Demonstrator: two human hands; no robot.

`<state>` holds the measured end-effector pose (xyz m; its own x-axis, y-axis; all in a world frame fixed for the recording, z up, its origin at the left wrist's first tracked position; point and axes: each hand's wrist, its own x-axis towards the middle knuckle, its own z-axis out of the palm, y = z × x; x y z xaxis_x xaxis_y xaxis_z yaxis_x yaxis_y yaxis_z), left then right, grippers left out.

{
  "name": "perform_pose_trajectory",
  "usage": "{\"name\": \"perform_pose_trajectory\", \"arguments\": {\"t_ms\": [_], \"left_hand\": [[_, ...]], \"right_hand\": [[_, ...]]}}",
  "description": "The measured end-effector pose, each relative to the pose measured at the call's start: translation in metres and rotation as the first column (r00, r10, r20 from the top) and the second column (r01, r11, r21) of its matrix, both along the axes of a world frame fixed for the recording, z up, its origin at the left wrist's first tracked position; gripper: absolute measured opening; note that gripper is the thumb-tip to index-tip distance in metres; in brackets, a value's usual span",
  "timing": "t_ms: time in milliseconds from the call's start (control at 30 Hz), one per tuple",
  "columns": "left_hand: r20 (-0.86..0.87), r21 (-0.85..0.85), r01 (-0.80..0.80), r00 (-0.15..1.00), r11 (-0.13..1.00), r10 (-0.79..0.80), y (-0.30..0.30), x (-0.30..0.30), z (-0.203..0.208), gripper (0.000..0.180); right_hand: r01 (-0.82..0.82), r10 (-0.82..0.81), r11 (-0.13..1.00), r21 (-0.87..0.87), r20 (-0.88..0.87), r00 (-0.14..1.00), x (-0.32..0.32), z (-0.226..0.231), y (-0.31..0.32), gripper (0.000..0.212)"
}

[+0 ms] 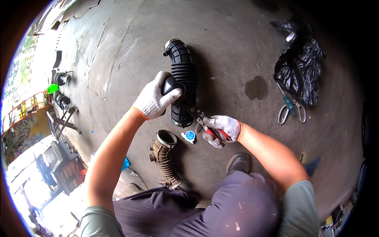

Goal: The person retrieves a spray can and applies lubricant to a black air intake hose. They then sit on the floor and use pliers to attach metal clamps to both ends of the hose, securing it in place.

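Note:
My left hand (pixel 154 98), in a white knit glove, grips a black corrugated rubber intake hose (pixel 182 67) near its lower end, held above the concrete floor. My right hand (pixel 221 128), also gloved, is closed on red-handled pliers (pixel 205 125) whose jaws reach up to the metal clamp at the hose's lower mouth. A second, dusty brown corrugated hose (pixel 164 156) lies on the floor just below, beside a small round blue-and-white cap (pixel 190 136).
A black plastic bag (pixel 300 67) lies at the upper right with scissors (pixel 291 108) beside it. A dark stain (pixel 256 87) marks the concrete. My shoe (pixel 239 162) and knees are at the bottom. More hose parts (pixel 61 89) and clutter line the left edge.

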<state>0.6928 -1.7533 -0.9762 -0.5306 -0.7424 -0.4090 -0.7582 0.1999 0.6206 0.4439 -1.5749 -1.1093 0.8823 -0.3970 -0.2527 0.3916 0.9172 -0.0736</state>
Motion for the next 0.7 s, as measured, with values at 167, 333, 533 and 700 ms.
{"name": "perform_pose_trajectory", "arguments": {"t_ms": [167, 333, 533, 700], "left_hand": [[0.059, 0.069, 0.012, 0.998, 0.998, -0.016, -0.020, -0.006, -0.014, 0.053], [0.215, 0.092, -0.001, 0.976, 0.996, -0.019, -0.021, -0.027, -0.012, 0.054], [0.379, 0.036, 0.010, 0.925, 0.999, -0.023, -0.025, -0.034, -0.007, 0.055], [0.427, 0.022, 0.012, 0.904, 1.000, -0.020, -0.030, -0.039, -0.022, 0.052]], "right_hand": [[0.003, -0.004, 0.995, 0.096, 0.010, 1.000, -0.005, 0.004, -0.007, 0.051], [0.016, -0.019, 0.993, 0.115, 0.025, 1.000, -0.009, -0.007, 0.000, 0.049], [0.002, -0.003, 0.999, 0.051, 0.032, 0.999, -0.002, -0.001, -0.020, 0.045], [0.028, -0.028, 0.999, 0.041, 0.012, 1.000, 0.010, -0.009, -0.025, 0.048]]}}
